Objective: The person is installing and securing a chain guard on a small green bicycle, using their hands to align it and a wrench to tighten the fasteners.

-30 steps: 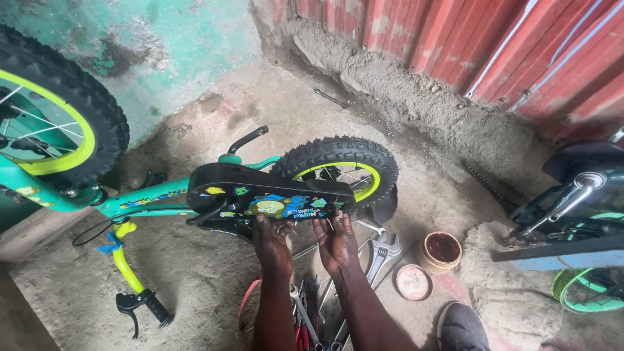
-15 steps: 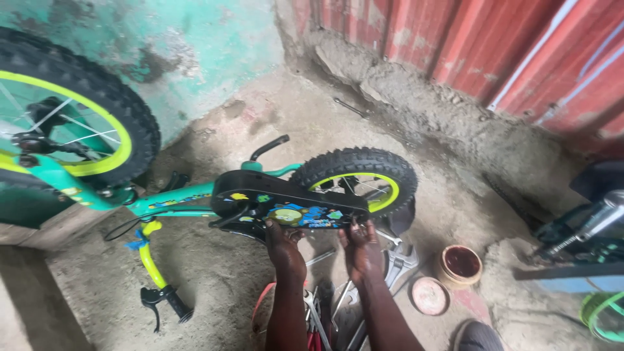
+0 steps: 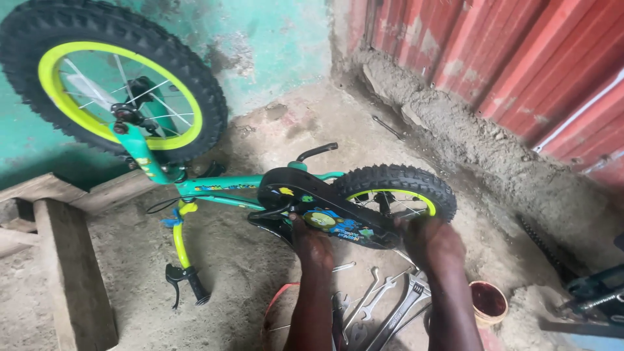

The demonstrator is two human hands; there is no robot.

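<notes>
A small green bicycle (image 3: 214, 188) lies upside down on the dirt floor. A black chain guard (image 3: 331, 208) with colourful stickers runs from the crank to the rear wheel (image 3: 396, 179). My left hand (image 3: 312, 244) grips the guard's lower edge near its middle. At the guard's rear end, by the rear wheel's hub, my right hand (image 3: 432, 244) is closed over it. The front wheel (image 3: 39, 39), black tyre on a yellow-green rim, stands up at the top left. A black pedal crank (image 3: 316, 151) sticks up behind the guard.
Several wrenches (image 3: 390, 292) lie on the ground between my forearms. A small brown tin (image 3: 487, 302) sits to the right. A wooden bench (image 3: 71, 273) stands at the left. Another bicycle's parts (image 3: 591, 292) are at the right edge. A red corrugated wall (image 3: 507, 58) rises behind a rough concrete ledge.
The view has shifted, so the bicycle appears further right and the front wheel fuller. My right hand has slid along the guard toward the rear wheel. My left hand stays on the guard.
</notes>
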